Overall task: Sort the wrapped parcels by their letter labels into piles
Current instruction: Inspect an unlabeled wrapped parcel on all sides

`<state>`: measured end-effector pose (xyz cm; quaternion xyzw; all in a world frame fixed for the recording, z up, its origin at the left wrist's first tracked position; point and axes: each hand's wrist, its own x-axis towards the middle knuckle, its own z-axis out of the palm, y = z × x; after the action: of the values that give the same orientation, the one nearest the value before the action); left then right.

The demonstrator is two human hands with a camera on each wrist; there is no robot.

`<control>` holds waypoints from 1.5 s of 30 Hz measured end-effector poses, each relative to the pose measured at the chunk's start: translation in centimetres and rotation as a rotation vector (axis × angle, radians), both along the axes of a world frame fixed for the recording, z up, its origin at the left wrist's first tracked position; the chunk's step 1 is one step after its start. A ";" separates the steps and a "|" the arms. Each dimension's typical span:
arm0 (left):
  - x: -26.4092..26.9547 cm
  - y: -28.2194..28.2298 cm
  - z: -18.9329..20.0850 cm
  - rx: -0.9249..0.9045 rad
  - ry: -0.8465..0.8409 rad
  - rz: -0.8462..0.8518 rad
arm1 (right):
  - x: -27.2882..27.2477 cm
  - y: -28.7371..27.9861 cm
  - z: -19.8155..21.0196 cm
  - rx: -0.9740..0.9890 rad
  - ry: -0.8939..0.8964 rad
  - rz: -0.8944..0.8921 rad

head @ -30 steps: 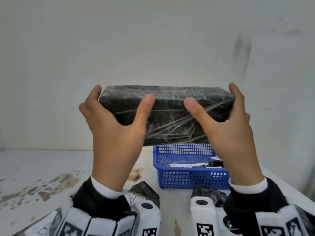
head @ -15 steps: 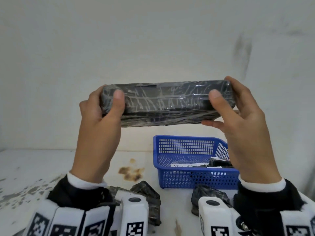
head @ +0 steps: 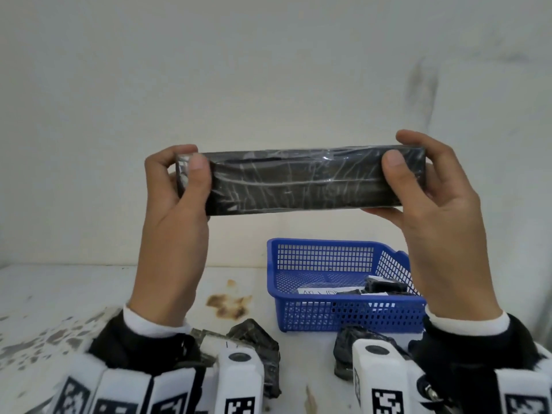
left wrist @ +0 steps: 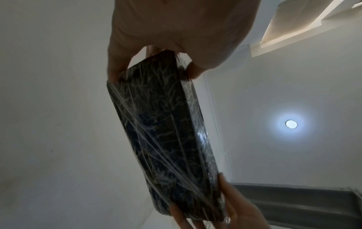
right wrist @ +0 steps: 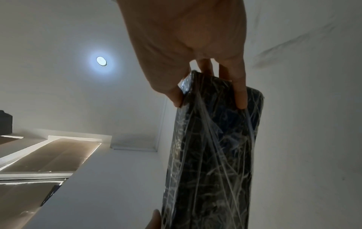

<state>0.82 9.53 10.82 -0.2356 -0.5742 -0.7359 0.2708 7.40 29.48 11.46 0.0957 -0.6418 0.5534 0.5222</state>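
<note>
You hold a long black parcel (head: 298, 182) level in mid-air at the centre of the head view, above the counter (head: 74, 294). Your left hand (head: 173, 204) is clamped on its left end, thumb across the near face and fingers behind; your right hand (head: 433, 198) is clamped on the right end the same way. No letter label shows on the faces turned to any camera, so the step in hand looks like hunting for it.

Roll the parcel slowly about its long axis, one face at a time, and keep both ends pinched while you turn; the film wrap looks slick and may slide under your thumbs. Shift your thumbs off any face you have not read, since a label could hide beneath them. Check the end caps too.

At the lower right stands a blue basket (head: 346, 315) with paper slips inside. Other dark parcels (head: 254, 336) lie at the bottom centre, partly hidden by your wrists. Read the letter before you lower the parcel, then set it with matching ones.
</note>
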 end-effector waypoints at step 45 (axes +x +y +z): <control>0.4 0.5 -0.4 -0.101 0.003 0.149 | -0.3 -3.1 -1.0 0.106 -0.150 -0.249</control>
<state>1.17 10.04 10.41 -0.2067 -0.6261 -0.6835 0.3132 7.15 26.38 10.49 0.0012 -0.7143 0.4555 0.5314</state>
